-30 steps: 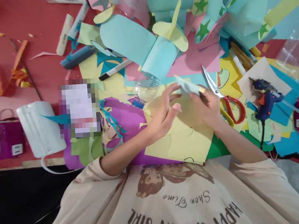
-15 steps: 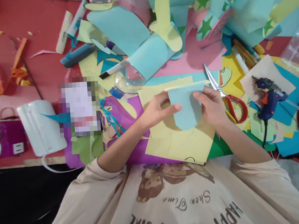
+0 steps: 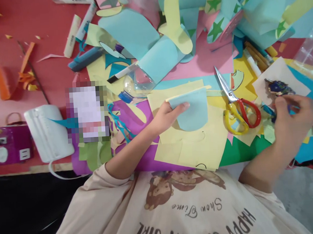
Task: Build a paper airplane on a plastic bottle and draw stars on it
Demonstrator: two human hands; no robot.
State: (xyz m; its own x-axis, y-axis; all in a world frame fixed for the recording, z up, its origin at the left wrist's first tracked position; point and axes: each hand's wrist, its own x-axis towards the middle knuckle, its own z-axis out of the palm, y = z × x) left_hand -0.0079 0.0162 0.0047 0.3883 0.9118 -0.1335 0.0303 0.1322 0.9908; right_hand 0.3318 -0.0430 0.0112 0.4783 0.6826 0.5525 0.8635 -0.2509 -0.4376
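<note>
My left hand (image 3: 169,116) pinches a piece of light-blue paper (image 3: 192,116) with a rounded lower edge, the thumb lying on its face. A thin yellow strip shows along its top edge. Beneath are pale-yellow sheets (image 3: 193,150). Out to the right, my right hand (image 3: 294,122) curls around a dark-blue hot glue gun (image 3: 294,108); it covers most of the gun, so the grip is partly hidden. Between the hands lie scissors (image 3: 232,96) with one red and one yellow handle, blades spread a little.
At the back stand light-blue paper shapes (image 3: 129,27) and green stars (image 3: 216,30). Markers (image 3: 72,35) lie at the upper left. A white device with a cord (image 3: 50,134) and a pixelated object (image 3: 87,114) are on the left. A clear bottle (image 3: 133,85) lies behind the sheets.
My right hand has let go of the light-blue paper and moved right to the glue gun. My left hand still holds the paper, shifted slightly left. The scissors' yellow handle is now uncovered.
</note>
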